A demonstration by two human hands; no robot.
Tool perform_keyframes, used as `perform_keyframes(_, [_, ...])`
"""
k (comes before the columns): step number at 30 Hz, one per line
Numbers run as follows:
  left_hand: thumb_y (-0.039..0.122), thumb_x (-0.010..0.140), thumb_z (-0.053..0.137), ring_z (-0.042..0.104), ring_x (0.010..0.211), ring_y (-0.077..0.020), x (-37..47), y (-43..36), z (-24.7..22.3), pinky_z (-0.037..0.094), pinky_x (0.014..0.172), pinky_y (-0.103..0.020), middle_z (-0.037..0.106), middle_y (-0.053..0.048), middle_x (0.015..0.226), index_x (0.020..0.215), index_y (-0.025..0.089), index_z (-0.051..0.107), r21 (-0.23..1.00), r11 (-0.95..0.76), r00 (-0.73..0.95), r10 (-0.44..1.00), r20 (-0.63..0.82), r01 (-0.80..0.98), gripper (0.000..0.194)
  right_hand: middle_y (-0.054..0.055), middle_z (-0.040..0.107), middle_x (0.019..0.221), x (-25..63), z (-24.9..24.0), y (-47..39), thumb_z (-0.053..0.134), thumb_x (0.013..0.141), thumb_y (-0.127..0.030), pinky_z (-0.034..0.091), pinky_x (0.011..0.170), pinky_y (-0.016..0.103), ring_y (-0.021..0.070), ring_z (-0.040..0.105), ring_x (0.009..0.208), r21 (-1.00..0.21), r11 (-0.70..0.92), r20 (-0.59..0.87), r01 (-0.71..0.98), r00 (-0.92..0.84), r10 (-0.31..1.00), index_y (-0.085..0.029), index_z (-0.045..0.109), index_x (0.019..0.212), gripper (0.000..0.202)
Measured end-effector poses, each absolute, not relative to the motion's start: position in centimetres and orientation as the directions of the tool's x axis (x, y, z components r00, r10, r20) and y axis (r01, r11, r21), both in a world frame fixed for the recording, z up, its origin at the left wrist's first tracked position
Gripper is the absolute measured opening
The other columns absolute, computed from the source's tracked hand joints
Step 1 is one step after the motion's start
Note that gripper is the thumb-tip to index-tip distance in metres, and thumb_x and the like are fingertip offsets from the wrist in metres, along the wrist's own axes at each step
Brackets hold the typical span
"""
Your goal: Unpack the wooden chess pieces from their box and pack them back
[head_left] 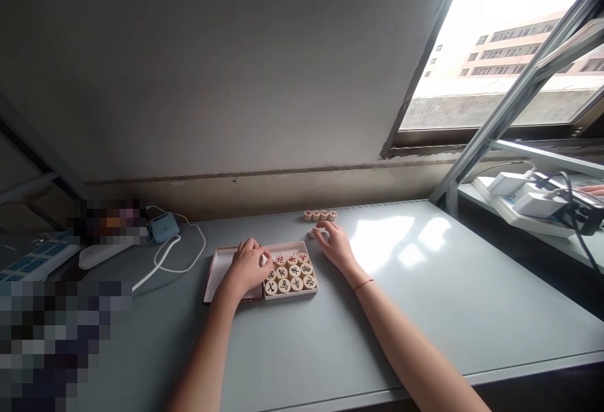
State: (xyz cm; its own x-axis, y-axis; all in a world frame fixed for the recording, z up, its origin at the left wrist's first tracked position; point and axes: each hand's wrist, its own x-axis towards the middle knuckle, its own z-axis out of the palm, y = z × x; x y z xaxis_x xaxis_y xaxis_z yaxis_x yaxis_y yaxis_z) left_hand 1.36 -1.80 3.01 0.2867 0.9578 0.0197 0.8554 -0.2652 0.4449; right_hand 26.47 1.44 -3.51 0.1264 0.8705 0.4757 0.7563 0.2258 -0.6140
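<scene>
Rows of round wooden xiangqi pieces (295, 270) with red and black characters fill an open box (291, 297). On its left lies the box lid (221, 270), inner side up. My left hand (248, 267) reaches over the lid to the box's upper left corner, its fingers curled together; what they hold, if anything, is hidden. Beyond the box, my right hand (334, 243) has its thumb and fingertips at a single xiangqi piece (312, 233), seemingly pinching it on the desk. Several more red-marked pieces (320, 216) stand in a row just behind.
The grey desk (425, 311) meets a wall at the back. At left are a white cable (163, 255), a blue charger (164, 228) and a power strip (40, 255). A metal frame (500, 110) and a shelf with plugged-in adapters (533, 201) stand at right.
</scene>
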Motion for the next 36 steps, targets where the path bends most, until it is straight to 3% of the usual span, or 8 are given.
perform_keyframes(6, [0.035,0.080,0.053,0.054,0.104,-0.0265,0.8,-1.5,3.5,0.043,0.094,-0.041,0.062,-0.006,0.099,0.079,0.023,0.066,0.495,-0.296,0.338,0.941,0.007,0.817,0.018,0.009,0.067,0.092,26.4,-1.8,0.7,0.046,0.088,-0.029,0.048,0.079,0.040,0.0235,0.058,0.088,-0.673,0.296,0.577,0.678,0.230,0.784,-0.021,0.062,0.088,0.018])
perform_keyframes(9, [0.035,0.083,0.049,0.055,0.100,-0.0261,0.9,-1.3,3.6,0.043,0.091,-0.040,0.066,-0.005,0.094,0.079,0.022,0.062,0.518,-0.293,0.307,0.950,0.063,0.803,0.018,0.008,0.067,0.090,24.4,-0.2,-0.6,0.048,0.088,-0.026,0.050,0.078,0.040,0.0228,0.059,0.087,-0.599,0.477,0.678,0.644,0.090,0.730,-0.022,0.062,0.093,0.015])
perform_keyframes(12, [0.038,0.086,0.046,0.059,0.090,-0.0210,1.4,-1.3,3.6,0.046,0.083,-0.034,0.066,-0.003,0.090,0.086,0.022,0.057,0.663,-0.277,0.233,0.960,0.156,0.695,0.019,0.010,0.066,0.105,21.8,1.2,-2.2,0.055,0.087,-0.028,0.051,0.083,0.042,0.0251,0.059,0.098,-0.457,0.643,0.728,0.615,-0.156,0.668,-0.024,0.059,0.109,0.022])
perform_keyframes(18, [0.047,0.086,0.049,0.062,0.074,-0.0145,3.2,-1.4,2.6,0.048,0.069,-0.025,0.063,0.000,0.082,0.094,0.022,0.050,0.923,-0.203,0.242,0.962,0.127,0.326,0.027,0.010,0.066,0.104,19.6,1.8,-3.8,0.050,0.093,-0.028,0.052,0.076,0.036,0.0225,0.062,0.090,-0.379,0.684,0.685,0.623,-0.308,0.660,-0.023,0.055,0.114,0.022])
perform_keyframes(22, [0.047,0.088,0.046,0.064,0.077,-0.0158,3.5,-1.7,2.4,0.048,0.070,-0.026,0.065,-0.001,0.082,0.100,0.022,0.050,0.907,-0.180,0.206,0.973,0.106,0.382,0.029,0.009,0.068,0.099,21.2,1.2,-2.7,0.049,0.092,-0.027,0.050,0.077,0.036,0.0229,0.062,0.088,-0.410,0.614,0.671,0.674,-0.232,0.704,-0.022,0.057,0.108,0.018])
perform_keyframes(27, [0.042,0.089,0.045,0.064,0.081,-0.0172,3.2,-1.9,2.6,0.049,0.071,-0.027,0.066,-0.002,0.088,0.106,0.022,0.055,0.792,-0.223,0.196,0.972,0.133,0.568,0.028,0.009,0.069,0.093,24.5,-1.6,0.0,0.043,0.092,-0.025,0.047,0.067,0.034,0.0245,0.062,0.082,-0.449,0.275,0.568,0.850,0.034,0.822,-0.020,0.056,0.106,0.020])
perform_keyframes(31, [0.038,0.088,0.044,0.065,0.079,-0.0173,3.0,-1.7,2.4,0.049,0.072,-0.028,0.068,-0.003,0.089,0.104,0.022,0.057,0.776,-0.219,0.211,0.971,0.113,0.591,0.027,0.007,0.068,0.080,25.3,-3.3,1.2,0.044,0.090,-0.022,0.043,0.065,0.032,0.0259,0.060,0.084,-0.360,0.142,0.438,0.922,0.032,0.899,-0.021,0.059,0.096,0.016])
perform_keyframes(36, [0.039,0.087,0.044,0.066,0.082,-0.0184,2.7,-1.5,2.2,0.051,0.069,-0.027,0.068,-0.002,0.088,0.105,0.022,0.058,0.780,-0.215,0.199,0.973,0.118,0.587,0.028,0.007,0.068,0.092,25.0,-3.2,1.1,0.050,0.086,-0.021,0.042,0.073,0.031,0.0237,0.057,0.089,-0.352,0.108,0.418,0.930,0.053,0.907,-0.020,0.060,0.095,0.013])
